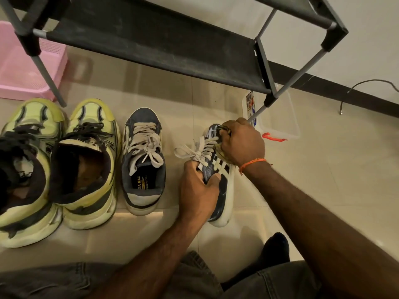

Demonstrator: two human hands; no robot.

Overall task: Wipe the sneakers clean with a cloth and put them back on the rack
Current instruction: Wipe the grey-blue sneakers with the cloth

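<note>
Navy sneaker ran toe-up at frame centre-right, my left hand gripping its collar, right hand pinching cloth at toe.

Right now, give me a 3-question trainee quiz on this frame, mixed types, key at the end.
1. True or false: the shoe rack shelf in view already holds a sneaker.
2. Multiple choice: what does the left hand grip? A) the navy striped sneaker B) the pink plastic tray C) a lime-yellow sneaker
3. Fill in: the right hand presses a ____ against the held sneaker's toe.

Key
1. False; all four sneakers are off it, three on the floor.
2. A
3. cloth, mostly hidden under the fingers.
</note>
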